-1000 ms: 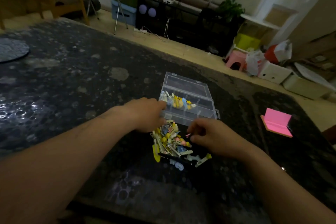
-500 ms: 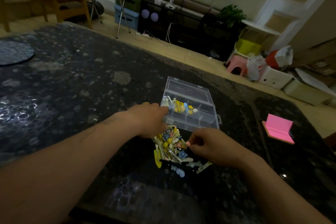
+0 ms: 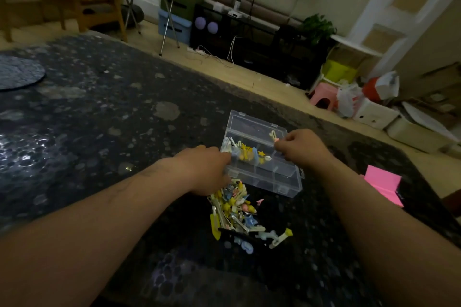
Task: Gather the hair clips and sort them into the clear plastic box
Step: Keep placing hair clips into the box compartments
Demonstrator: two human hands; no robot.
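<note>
Pink notepad (image 3: 381,185) on dark table (image 3: 99,119)

Your view is dim and soft. Well left of your fingers (image 3: 220,154) the dark bench (image 3: 99,112) gives patchy glare; beyond them the wall (image 3: 287,0) is brighter, and straight lines bow toward the edges.

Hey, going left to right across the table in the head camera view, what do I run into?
From the left: round grey mat → left hand → right hand, pinching a hair clip → pink notepad. The clip pile and clear box overlap the hands, so they are left out.
</note>
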